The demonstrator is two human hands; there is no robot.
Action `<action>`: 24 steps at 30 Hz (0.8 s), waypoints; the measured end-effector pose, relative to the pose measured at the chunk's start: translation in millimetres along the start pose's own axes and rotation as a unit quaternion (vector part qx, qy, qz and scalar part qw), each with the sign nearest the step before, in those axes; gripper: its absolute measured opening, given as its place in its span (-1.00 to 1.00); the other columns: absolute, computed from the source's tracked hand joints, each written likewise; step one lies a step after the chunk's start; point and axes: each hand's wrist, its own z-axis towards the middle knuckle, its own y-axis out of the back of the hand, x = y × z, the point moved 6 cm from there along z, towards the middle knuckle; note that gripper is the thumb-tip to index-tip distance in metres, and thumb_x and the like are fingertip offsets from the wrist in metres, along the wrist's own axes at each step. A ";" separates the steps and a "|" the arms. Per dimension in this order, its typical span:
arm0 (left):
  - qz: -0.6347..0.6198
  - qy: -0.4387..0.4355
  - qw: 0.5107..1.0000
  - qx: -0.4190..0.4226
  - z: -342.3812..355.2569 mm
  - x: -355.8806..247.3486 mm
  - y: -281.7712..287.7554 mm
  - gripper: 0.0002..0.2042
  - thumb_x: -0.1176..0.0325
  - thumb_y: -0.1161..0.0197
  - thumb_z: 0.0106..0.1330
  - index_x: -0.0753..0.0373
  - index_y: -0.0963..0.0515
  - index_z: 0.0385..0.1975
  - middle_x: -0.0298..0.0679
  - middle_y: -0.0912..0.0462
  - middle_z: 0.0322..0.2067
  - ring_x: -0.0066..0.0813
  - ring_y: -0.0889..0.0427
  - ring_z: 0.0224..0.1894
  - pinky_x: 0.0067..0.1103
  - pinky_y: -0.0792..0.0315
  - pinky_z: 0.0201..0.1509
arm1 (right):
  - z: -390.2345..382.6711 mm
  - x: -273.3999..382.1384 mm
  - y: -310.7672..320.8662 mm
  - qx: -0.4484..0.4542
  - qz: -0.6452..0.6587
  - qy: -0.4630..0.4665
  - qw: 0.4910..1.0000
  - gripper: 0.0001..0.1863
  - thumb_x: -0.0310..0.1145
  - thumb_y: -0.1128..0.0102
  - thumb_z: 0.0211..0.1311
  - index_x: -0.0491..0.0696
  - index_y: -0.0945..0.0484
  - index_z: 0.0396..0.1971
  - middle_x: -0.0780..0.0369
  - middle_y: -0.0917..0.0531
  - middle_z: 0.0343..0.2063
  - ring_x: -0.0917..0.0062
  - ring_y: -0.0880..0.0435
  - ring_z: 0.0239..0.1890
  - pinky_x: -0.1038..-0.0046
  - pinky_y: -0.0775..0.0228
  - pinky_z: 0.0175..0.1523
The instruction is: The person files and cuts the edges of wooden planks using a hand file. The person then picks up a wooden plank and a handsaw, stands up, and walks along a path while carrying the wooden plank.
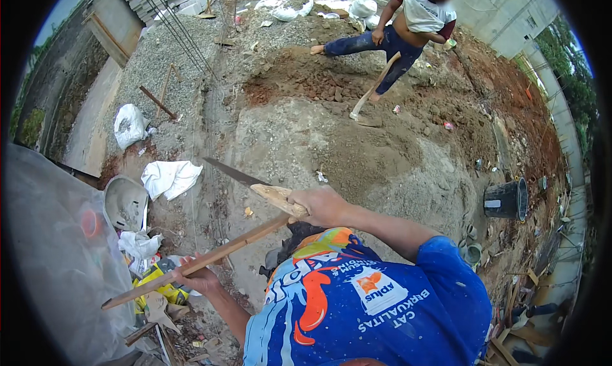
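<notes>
My right hand [323,205] is closed round the wooden handle [279,199] of a handsaw. The dark, tapering saw blade [231,171] points away to the upper left. Lower on the left, my left hand [199,281] grips a long, narrow wooden strip [220,256]. The strip slants from the lower left up to just below the saw handle, near my right hand. Whether its upper end touches the saw or that hand I cannot tell. The blade is apart from the strip. My blue, paint-spotted shirt [376,296] fills the lower middle.
At the upper right stands another person [408,31], a hoe [376,89] beside them. White sacks [171,178], a grey basin [125,203] and plastic sheeting [57,258] lie left. A black bucket [505,199] lies right. Rebar [172,22] juts over gravel and uneven soil.
</notes>
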 end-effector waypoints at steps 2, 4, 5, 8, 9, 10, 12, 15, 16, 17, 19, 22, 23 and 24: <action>0.026 -0.077 0.996 0.022 53.5 -46.2 -9.2 -0.35 -0.16 -0.36 0.21 0.25 -0.39 0.06 -0.21 -0.54 -0.11 -0.41 -0.57 -0.09 -0.26 -0.49 0.13 | 17.3 -27.5 28.4 -0.102 -0.007 -0.097 0.990 -0.45 0.12 -0.36 0.15 -0.05 -0.53 -0.10 -0.03 -0.67 -0.32 0.04 -0.68 -0.14 0.08 -0.49 -0.12; 0.046 -0.113 0.992 0.025 97.9 -90.9 -8.5 -0.37 -0.10 -0.36 0.23 0.27 -0.37 0.08 -0.18 -0.51 -0.09 -0.40 -0.55 -0.08 -0.30 -0.48 0.12 | 46.9 -58.7 32.1 -0.099 -0.031 -0.132 0.986 -0.43 0.12 -0.37 0.13 -0.09 -0.54 -0.13 -0.05 -0.68 -0.31 0.02 -0.68 -0.15 0.07 -0.49 -0.11; 0.138 -0.197 0.971 0.015 108.5 -123.5 -15.7 -0.41 -0.01 -0.34 0.23 0.28 -0.36 0.09 -0.17 -0.48 -0.07 -0.38 -0.53 -0.08 -0.34 -0.48 0.10 | 61.6 -80.7 28.6 -0.097 -0.054 -0.165 0.980 -0.42 0.12 -0.38 0.12 -0.12 -0.55 -0.15 -0.07 -0.69 -0.30 0.00 -0.69 -0.16 0.06 -0.50 -0.09; 0.380 -0.350 0.853 -0.077 119.5 -153.9 -71.7 -0.39 0.33 -0.26 0.26 0.30 -0.17 0.27 -0.06 -0.36 0.08 -0.26 -0.44 0.02 -0.35 -0.45 0.14 | 91.7 -178.7 -9.6 -0.063 -0.032 -0.312 0.947 -0.32 0.20 -0.38 0.05 -0.20 -0.62 -0.19 -0.12 -0.70 -0.27 -0.05 -0.69 -0.16 0.08 -0.52 -0.07; 0.403 -0.413 0.815 -0.048 142.9 -150.1 -87.4 -0.31 0.32 -0.34 0.25 0.38 -0.10 0.28 -0.03 -0.33 0.12 -0.25 -0.42 0.01 -0.34 -0.47 0.12 | 98.4 -202.1 -17.7 -0.035 -0.007 -0.364 0.931 -0.39 0.11 -0.43 0.06 -0.24 -0.59 -0.33 -0.11 -0.70 -0.35 0.02 -0.70 -0.21 0.14 -0.51 -0.12; 0.451 -0.404 0.794 -0.050 156.2 -135.6 -126.9 -0.17 0.40 -0.39 0.20 0.40 0.00 0.39 0.02 -0.30 0.22 -0.24 -0.42 0.08 -0.37 -0.41 0.20 | 93.8 -238.6 -33.9 -0.082 0.017 -0.386 0.919 -0.48 0.06 -0.43 0.10 -0.18 -0.57 -0.49 0.03 -0.69 -0.51 0.21 -0.70 -0.45 0.22 -0.50 -0.30; 0.552 -0.432 0.711 -0.052 192.7 -120.4 -155.8 0.03 0.35 -0.50 0.07 0.40 0.11 0.45 0.08 -0.25 0.29 -0.09 -0.33 0.29 -0.32 -0.22 0.40 | 86.3 -330.9 -104.0 -0.121 0.263 -0.478 0.829 -0.60 -0.02 -0.36 0.22 0.08 -0.45 -0.66 0.41 -0.38 -0.76 0.68 -0.29 -0.77 0.47 -0.14 -0.65; 0.653 -0.393 0.642 -0.088 233.0 -93.0 -185.5 0.20 0.23 -0.62 -0.20 0.42 0.06 0.45 0.15 -0.20 0.34 0.04 -0.19 0.41 -0.27 -0.09 0.50 | 105.8 -391.7 -143.3 -0.069 0.349 -0.610 0.708 -0.58 -0.01 -0.32 0.25 -0.05 -0.58 -0.60 0.32 -0.51 -0.69 0.50 -0.45 -0.70 0.40 -0.30 -0.57; 0.683 -0.377 0.619 -0.092 248.7 -82.2 -197.6 0.21 0.21 -0.63 -0.22 0.44 0.04 0.44 0.17 -0.21 0.34 0.06 -0.20 0.40 -0.25 -0.10 0.49 | 126.9 -403.6 -143.4 -0.050 0.348 -0.603 0.716 -0.58 -0.01 -0.32 0.25 -0.05 -0.58 -0.60 0.32 -0.51 -0.69 0.50 -0.45 -0.70 0.40 -0.30 -0.57; 0.712 -0.358 0.596 -0.095 264.9 -70.4 -208.2 0.21 0.19 -0.63 -0.25 0.46 0.01 0.43 0.19 -0.22 0.33 0.08 -0.22 0.39 -0.24 -0.11 0.49 | 153.5 -412.5 -136.3 -0.010 0.285 -0.584 0.760 -0.56 0.00 -0.27 0.27 -0.07 -0.58 -0.61 0.29 -0.53 -0.70 0.48 -0.48 -0.70 0.38 -0.32 -0.56; 0.764 -0.293 0.563 -0.119 296.4 -48.3 -215.7 0.19 0.12 -0.62 -0.24 0.46 -0.02 0.42 0.19 -0.28 0.29 0.12 -0.28 0.32 -0.19 -0.19 0.43 | 213.0 -427.1 -120.0 0.038 0.218 -0.556 0.801 -0.53 0.01 -0.22 0.28 -0.09 -0.58 -0.62 0.26 -0.54 -0.71 0.45 -0.50 -0.70 0.35 -0.34 -0.54; 0.814 -0.225 0.510 -0.159 338.4 -23.9 -208.9 0.20 0.06 -0.62 -0.23 0.44 -0.02 0.42 0.17 -0.30 0.28 0.12 -0.29 0.32 -0.14 -0.20 0.40 | 320.0 -455.8 -78.2 0.093 0.059 -0.377 0.920 -0.42 0.09 -0.05 0.29 -0.15 -0.58 -0.67 0.16 -0.56 -0.72 0.40 -0.57 -0.66 0.31 -0.39 -0.49; 0.836 -0.211 0.476 -0.172 347.6 -18.0 -211.6 0.21 0.04 -0.62 -0.24 0.40 -0.02 0.43 0.15 -0.31 0.27 0.11 -0.31 0.31 -0.12 -0.20 0.39 | 353.7 -466.5 -60.2 0.102 0.053 -0.371 0.922 -0.42 0.09 -0.05 0.29 -0.15 -0.58 -0.67 0.16 -0.56 -0.72 0.40 -0.57 -0.66 0.31 -0.39 -0.49; 0.856 -0.194 0.442 -0.185 354.6 -14.0 -212.1 0.21 0.03 -0.61 -0.24 0.37 -0.03 0.43 0.13 -0.33 0.25 0.10 -0.32 0.30 -0.10 -0.21 0.37 | 385.0 -477.7 -40.1 0.090 0.081 -0.381 0.917 -0.45 0.05 -0.08 0.29 -0.15 -0.58 -0.63 0.18 -0.55 -0.72 0.42 -0.56 -0.66 0.31 -0.38 -0.49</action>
